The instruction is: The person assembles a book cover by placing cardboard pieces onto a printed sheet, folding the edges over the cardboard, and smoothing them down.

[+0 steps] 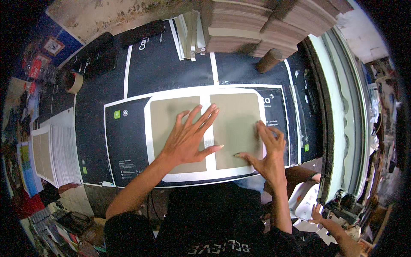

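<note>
Two tan boards (233, 115) lie side by side on a white sheet (205, 99) with cut corners. A white strip runs between the boards, and white margins show around them. My left hand (188, 139) rests flat across the left board, fingers spread, its fingertips and thumb reaching over the strip to the right board. My right hand (269, 154) is at the right board's outer edge, its thumb stretched over the board and its fingers bent along the edge. Thumb and fingers are wide apart, with nothing between them.
Dark printed sheets cover the table (171, 73). Tall stacks of brown board (239, 25) and a brown cylinder (269, 60) stand at the back. A tape roll (75, 82) and a pile of white-edged boards (60, 150) are at left. Another person's hand (316, 213) shows at lower right.
</note>
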Motion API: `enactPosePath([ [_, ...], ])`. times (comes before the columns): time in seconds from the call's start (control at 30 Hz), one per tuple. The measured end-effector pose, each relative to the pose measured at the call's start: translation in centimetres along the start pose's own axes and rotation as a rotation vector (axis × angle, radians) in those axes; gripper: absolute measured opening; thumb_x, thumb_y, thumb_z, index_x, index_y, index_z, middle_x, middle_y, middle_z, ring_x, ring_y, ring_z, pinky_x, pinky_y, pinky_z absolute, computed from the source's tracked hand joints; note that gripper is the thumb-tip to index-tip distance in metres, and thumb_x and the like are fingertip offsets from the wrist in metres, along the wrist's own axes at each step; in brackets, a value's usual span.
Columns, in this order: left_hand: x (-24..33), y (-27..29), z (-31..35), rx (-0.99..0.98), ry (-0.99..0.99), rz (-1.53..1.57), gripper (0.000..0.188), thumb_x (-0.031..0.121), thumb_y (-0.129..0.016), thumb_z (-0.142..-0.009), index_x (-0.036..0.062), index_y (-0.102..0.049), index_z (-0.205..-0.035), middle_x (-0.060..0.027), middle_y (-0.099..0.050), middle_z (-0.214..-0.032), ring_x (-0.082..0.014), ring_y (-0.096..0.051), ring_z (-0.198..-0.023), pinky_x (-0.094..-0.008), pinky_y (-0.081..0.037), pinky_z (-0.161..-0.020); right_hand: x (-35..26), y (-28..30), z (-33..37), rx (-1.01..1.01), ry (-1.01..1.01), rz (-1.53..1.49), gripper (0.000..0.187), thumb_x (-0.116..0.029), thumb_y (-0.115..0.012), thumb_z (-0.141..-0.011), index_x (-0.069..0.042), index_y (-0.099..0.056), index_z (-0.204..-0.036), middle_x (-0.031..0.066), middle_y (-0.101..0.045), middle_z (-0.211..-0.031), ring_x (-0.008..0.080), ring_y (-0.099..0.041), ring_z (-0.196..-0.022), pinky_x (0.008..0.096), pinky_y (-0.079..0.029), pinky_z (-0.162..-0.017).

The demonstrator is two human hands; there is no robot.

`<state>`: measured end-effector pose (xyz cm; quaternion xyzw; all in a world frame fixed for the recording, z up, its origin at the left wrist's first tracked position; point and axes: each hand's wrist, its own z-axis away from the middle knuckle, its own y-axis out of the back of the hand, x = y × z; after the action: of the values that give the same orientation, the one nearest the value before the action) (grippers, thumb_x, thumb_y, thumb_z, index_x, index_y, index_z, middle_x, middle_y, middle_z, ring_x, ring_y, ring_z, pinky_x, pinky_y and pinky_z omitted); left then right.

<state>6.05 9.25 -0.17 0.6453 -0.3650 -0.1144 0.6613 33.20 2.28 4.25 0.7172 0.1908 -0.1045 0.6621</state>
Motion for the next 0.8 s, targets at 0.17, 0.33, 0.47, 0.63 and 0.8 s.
enactPosePath([
  [0.17, -0.3, 0.0, -0.1, -0.042, 0.019, -0.011, 0.105, 0.069, -0.063, -0.089, 0.0080, -0.024, -0.165, -0.0082, -0.027, -0.172, -0.0400, -0.035, -0.148, -0.0593, -0.025, -0.116, -0.2, -0.7, 0.0, -0.123, 0.022, 0.074, 0.103, -0.043, -0.090, -0.068, -0.008, -0.046, -0.154, 0.0107, -0.050, -0.158, 0.0384, -0.046, -0.133, 0.0517, -0.037, -0.109],
  [0.33, 0.0, 0.4, -0.7, -0.074, 0.013, -0.063, 0.102, 0.072, -0.058, -0.092, 0.0078, -0.026, -0.165, -0.0088, -0.027, -0.172, -0.0399, -0.032, -0.151, -0.0585, -0.023, -0.117, 0.6, -1.2, 0.2, -0.115, 0.015, 0.053, 0.103, -0.042, -0.092, -0.068, -0.008, -0.048, -0.155, 0.0089, -0.049, -0.160, 0.0353, -0.047, -0.132, 0.0523, -0.038, -0.107],
  [0.47, 1.0, 0.7, -1.2, -0.119, 0.043, -0.042, 0.101, 0.064, -0.065, -0.090, 0.0064, -0.028, -0.164, -0.0124, -0.031, -0.170, -0.0411, -0.031, -0.150, -0.0588, -0.021, -0.118, 1.3, -1.1, 0.6, -0.153, -0.005, 0.008, 0.102, -0.047, -0.088, -0.073, -0.005, -0.045, -0.155, 0.0126, -0.048, -0.160, 0.0362, -0.049, -0.125, 0.0503, -0.039, -0.105],
  [0.63, 1.7, 0.4, -0.9, -0.081, 0.025, -0.076, 0.100, 0.055, -0.069, -0.088, 0.0051, -0.027, -0.164, -0.0137, -0.028, -0.171, -0.0426, -0.029, -0.150, -0.0590, -0.021, -0.117, 1.7, -1.7, 0.6, -0.095, 0.060, -0.030, 0.103, -0.046, -0.088, -0.071, 0.001, -0.045, -0.153, 0.0155, -0.047, -0.159, 0.0346, -0.049, -0.125, 0.0477, -0.040, -0.105],
  [0.8, 2.4, 1.4, -1.2, -0.105, 0.020, -0.060, 0.100, 0.051, -0.072, -0.086, 0.0038, -0.029, -0.163, -0.0156, -0.030, -0.170, -0.0448, -0.028, -0.149, -0.0594, -0.019, -0.120, 2.4, -0.9, -0.4, -0.113, 0.077, -0.030, 0.098, -0.048, -0.090, -0.068, 0.000, -0.054, -0.145, 0.0174, -0.054, -0.150, 0.0356, -0.053, -0.120, 0.0466, -0.043, -0.102],
])
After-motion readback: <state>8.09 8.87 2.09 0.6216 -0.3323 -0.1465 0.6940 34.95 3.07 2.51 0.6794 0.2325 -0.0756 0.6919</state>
